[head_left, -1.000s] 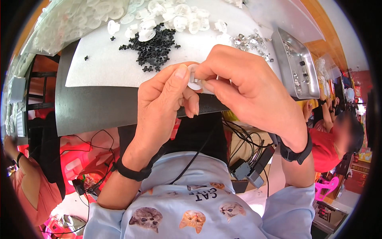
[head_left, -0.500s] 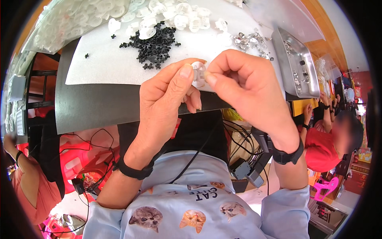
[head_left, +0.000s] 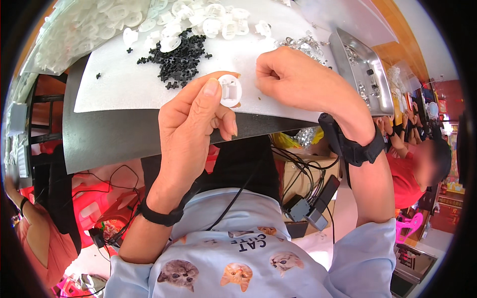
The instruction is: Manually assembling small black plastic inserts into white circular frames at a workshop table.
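Note:
My left hand (head_left: 186, 116) pinches a round white plastic part (head_left: 230, 89) between thumb and forefinger, above the near edge of the white foam sheet (head_left: 112, 87). A rectangular recess shows in the face of the part. Just to its right, apart from it, my right hand (head_left: 300, 79) is closed with the fingers curled under. Whatever its fingertips hold, if anything, is hidden. Behind my left hand lies a heap of small black cross-shaped pieces (head_left: 176, 62). Small shiny metal pieces (head_left: 305, 45) are scattered beyond my right hand.
More white round parts (head_left: 213, 25) are piled at the back, beside a clear bag (head_left: 89, 30) full of them. A metal tray (head_left: 343, 59) with small pieces stands at the right. Cables (head_left: 308, 179) hang below the dark table (head_left: 109, 136). Co-workers sit on both sides.
My right hand has drawn away from the white part and turned back-up, toward the metal pieces. My left hand still holds the part, whose face now shows more fully.

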{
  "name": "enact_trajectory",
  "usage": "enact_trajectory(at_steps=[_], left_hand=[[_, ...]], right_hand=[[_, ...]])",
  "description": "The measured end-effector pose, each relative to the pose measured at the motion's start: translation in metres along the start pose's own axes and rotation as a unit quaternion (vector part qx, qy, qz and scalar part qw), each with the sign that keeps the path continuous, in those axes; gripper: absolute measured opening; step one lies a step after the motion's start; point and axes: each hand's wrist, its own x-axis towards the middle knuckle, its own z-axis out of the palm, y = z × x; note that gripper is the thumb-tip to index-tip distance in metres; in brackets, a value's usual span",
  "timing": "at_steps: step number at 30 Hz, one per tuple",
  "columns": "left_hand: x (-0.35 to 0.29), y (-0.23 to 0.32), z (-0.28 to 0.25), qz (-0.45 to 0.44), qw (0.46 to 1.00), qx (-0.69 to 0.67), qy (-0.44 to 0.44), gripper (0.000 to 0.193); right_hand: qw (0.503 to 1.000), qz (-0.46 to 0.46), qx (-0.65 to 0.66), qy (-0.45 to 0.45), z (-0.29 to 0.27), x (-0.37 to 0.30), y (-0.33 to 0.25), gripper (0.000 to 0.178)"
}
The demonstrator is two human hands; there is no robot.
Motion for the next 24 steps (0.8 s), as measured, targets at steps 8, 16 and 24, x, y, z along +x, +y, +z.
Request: enact_trajectory(at_steps=[8,16,24], left_hand=[[0.0,0.001,0.002,-0.003,1.0,-0.024,0.007,0.036],[0.0,0.0,0.0,0.002,1.0,-0.008,-0.006,0.036],[0.0,0.0,0.001,0.001,1.0,-0.016,-0.002,0.036]], right_hand=[[0.998,-0.053,0.027,0.016,-0.001,-0.004,0.007,0.022],[0.993,-0.075,0.023,0.088,0.003,-0.017,0.008,0.018],[0.981,-0.087,-0.014,0.172,0.029,-0.028,0.01,0.01]])
